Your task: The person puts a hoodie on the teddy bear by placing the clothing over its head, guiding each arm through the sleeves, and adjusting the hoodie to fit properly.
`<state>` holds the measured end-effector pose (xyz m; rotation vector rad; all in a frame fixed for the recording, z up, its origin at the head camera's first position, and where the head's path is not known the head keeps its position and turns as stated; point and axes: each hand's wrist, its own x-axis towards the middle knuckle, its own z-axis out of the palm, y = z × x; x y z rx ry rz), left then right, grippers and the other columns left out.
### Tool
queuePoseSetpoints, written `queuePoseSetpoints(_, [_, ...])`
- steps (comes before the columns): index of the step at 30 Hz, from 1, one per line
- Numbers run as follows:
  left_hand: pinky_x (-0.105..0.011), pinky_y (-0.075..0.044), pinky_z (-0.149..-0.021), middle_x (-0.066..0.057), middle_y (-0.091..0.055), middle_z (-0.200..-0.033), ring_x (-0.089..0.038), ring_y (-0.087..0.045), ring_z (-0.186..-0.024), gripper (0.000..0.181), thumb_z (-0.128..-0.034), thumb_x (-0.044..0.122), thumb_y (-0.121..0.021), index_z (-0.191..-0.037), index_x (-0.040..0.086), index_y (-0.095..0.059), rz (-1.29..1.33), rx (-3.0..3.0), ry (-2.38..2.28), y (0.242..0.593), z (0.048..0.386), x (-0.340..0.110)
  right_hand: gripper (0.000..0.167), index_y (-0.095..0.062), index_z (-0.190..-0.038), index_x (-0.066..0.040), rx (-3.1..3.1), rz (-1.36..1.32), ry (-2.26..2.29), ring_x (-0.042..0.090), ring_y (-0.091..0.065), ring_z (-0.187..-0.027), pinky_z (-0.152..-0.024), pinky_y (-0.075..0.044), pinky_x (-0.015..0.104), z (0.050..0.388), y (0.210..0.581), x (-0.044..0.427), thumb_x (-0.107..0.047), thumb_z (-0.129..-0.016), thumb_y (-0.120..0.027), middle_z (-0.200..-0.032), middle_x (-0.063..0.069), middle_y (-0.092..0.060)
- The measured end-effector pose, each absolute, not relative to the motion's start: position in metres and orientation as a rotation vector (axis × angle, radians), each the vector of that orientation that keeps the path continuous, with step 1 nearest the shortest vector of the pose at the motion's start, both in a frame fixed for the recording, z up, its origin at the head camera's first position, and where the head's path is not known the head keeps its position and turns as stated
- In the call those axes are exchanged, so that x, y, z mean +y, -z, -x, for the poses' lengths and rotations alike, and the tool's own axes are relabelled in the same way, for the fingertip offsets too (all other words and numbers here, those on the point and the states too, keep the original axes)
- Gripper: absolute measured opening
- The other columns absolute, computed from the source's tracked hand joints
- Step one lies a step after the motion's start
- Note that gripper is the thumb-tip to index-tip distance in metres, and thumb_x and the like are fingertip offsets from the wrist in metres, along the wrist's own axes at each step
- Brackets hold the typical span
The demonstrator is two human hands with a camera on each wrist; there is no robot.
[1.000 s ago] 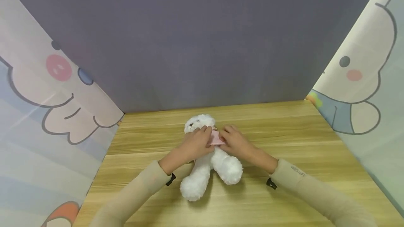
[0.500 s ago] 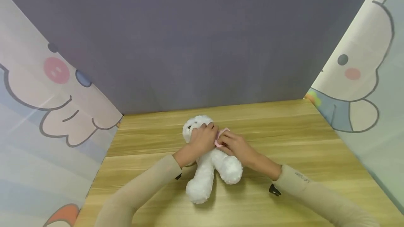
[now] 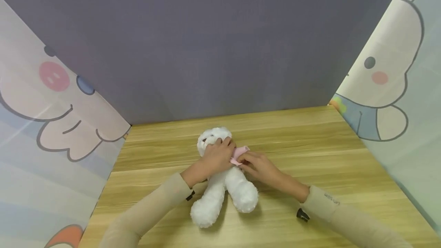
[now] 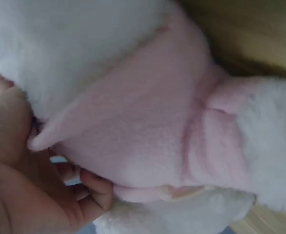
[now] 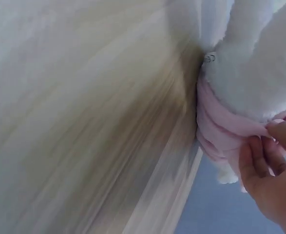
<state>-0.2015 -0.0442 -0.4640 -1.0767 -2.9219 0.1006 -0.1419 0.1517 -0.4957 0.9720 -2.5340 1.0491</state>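
Note:
A white plush bear (image 3: 207, 202) lies on the wooden table, its head toward the far side and both legs toward me. It wears a pink fleece garment (image 4: 147, 107), which shows as a small raised flap between the hands in the head view. My left hand (image 3: 218, 157) lies over the bear's chest, and in the left wrist view its fingers (image 4: 96, 192) curl at the garment's edge. From the other side, my right hand (image 3: 263, 168) pinches a fold of the pink garment (image 5: 225, 122) between thumb and fingers. The left hand hides much of the bear's torso.
The wooden table (image 3: 310, 137) extends around the bear on all sides. A grey panel (image 3: 220, 49) rises behind it. Cartoon-printed curtains flank the table, a left curtain (image 3: 20, 171) and a right curtain (image 3: 406, 156). Black clips (image 3: 302, 214) hang by the sleeves.
The pink cloth stretched flat between the hands has turned into a raised fold. My right hand has moved slightly down and right. The bear's legs have shifted a little. The head view has shifted slightly.

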Motion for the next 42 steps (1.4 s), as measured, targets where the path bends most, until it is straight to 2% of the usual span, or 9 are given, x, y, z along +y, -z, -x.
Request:
queuePoseSetpoints(7, [-0.039, -0.052, -0.05, -0.002, -0.06, -0.095, -0.02, -0.054, -0.075, 0.016, -0.0966, 0.029, -0.066, -0.098, 0.014, -0.066, 1.036, -2.844, -0.143, 0.476, 0.209, -0.04, 0.015, -0.068, -0.109, -0.007, -2.503, -0.943, -1.388, 0.021, -0.069, -0.101, -0.087, -0.058, 0.03, 0.138, 0.502, 0.145, -0.001, -0.094, -0.068, -0.107, 0.005, -0.072])
queuePoseSetpoints(11, [-0.037, -0.053, -0.05, -0.002, -0.061, -0.092, -0.02, -0.056, -0.075, 0.016, -0.0942, 0.029, -0.068, -0.097, 0.013, -0.067, 0.985, -2.757, -0.144, 0.485, 0.206, -0.042, 0.015, -0.067, -0.113, -0.009, -2.602, -0.906, -1.489, 0.018, -0.068, -0.101, -0.087, -0.057, 0.028, 0.144, 0.503, 0.153, -0.007, -0.098, -0.066, -0.108, 0.004, -0.071])
queuePoseSetpoints(14, [-0.039, -0.053, -0.051, -0.002, -0.061, -0.095, -0.022, -0.058, -0.08, 0.02, -0.0939, 0.032, -0.068, -0.103, 0.014, -0.069, 0.941, -2.76, -0.107, 0.486, 0.202, -0.046, 0.013, -0.068, -0.112, -0.01, -2.649, -0.758, -1.448, 0.014, -0.067, -0.094, -0.081, -0.057, 0.027, 0.152, 0.503, 0.166, -0.01, -0.099, -0.065, -0.103, 0.003, -0.071])
queuePoseSetpoints(18, [-0.039, -0.053, -0.05, -0.002, -0.06, -0.1, -0.023, -0.059, -0.083, 0.023, -0.0954, 0.032, -0.067, -0.111, 0.015, -0.07, 0.945, -2.77, -0.069, 0.486, 0.198, -0.051, 0.012, -0.069, -0.109, -0.006, -2.611, -0.565, -1.286, 0.015, -0.067, -0.086, -0.073, -0.057, 0.03, 0.162, 0.5, 0.178, -0.007, -0.097, -0.068, -0.098, 0.004, -0.072])
queuePoseSetpoints(23, [-0.034, -0.051, -0.047, -0.001, -0.06, -0.106, -0.021, -0.059, -0.083, 0.032, -0.095, 0.036, -0.07, -0.121, 0.018, -0.067, 0.977, -2.729, -0.082, 0.483, 0.195, -0.052, 0.018, -0.07, -0.111, -0.002, -2.632, -0.633, -1.188, 0.019, -0.067, -0.083, -0.072, -0.059, 0.037, 0.173, 0.495, 0.173, -0.013, -0.096, -0.071, -0.096, 0.005, -0.071])
queuePoseSetpoints(27, [-0.029, -0.047, -0.044, 0.001, -0.06, -0.109, -0.019, -0.059, -0.085, 0.024, -0.0969, 0.032, -0.068, -0.118, 0.02, -0.066, 1.026, -2.664, -0.091, 0.484, 0.193, -0.053, 0.023, -0.069, -0.112, 0.0, -2.693, -0.633, -1.145, 0.021, -0.067, -0.085, -0.072, -0.059, 0.039, 0.177, 0.493, 0.166, -0.014, -0.094, -0.073, -0.099, 0.008, -0.07])
queuePoseSetpoints(32, [-0.024, -0.044, -0.044, 0.003, -0.061, -0.105, -0.016, -0.058, -0.084, 0.01, -0.0972, 0.021, -0.066, -0.107, 0.019, -0.068, 1.064, -2.533, -0.14, 0.486, 0.192, -0.054, 0.032, -0.068, -0.12, -0.002, -2.745, -0.663, -1.059, 0.024, -0.067, -0.092, -0.072, -0.057, 0.031, 0.181, 0.491, 0.158, -0.015, -0.092, -0.076, -0.108, 0.009, -0.071])
queuePoseSetpoints(38, [-0.021, -0.043, -0.049, 0.001, -0.059, -0.095, -0.014, -0.055, -0.076, 0.008, -0.0951, 0.01, -0.068, -0.102, 0.013, -0.064, 1.17, -2.412, -0.127, 0.484, 0.193, -0.06, 0.023, -0.063, -0.104, -0.003, -2.72, -0.525, -1.184, 0.009, -0.053, -0.066, -0.056, -0.045, 0.022, 0.184, 0.491, 0.157, -0.009, -0.085, -0.076, -0.083, 0.002, -0.066])
queuePoseSetpoints(42, [-0.021, -0.046, -0.055, -0.002, -0.06, -0.094, -0.015, -0.054, -0.076, 0.013, -0.0929, 0.003, -0.068, -0.103, 0.01, -0.064, 1.296, -2.338, -0.112, 0.479, 0.19, -0.066, 0.017, -0.063, -0.095, -0.009, -2.697, -0.487, -1.107, 0.006, -0.045, -0.058, -0.05, -0.038, 0.022, 0.184, 0.494, 0.164, -0.012, -0.082, -0.074, -0.071, -0.004, -0.058])
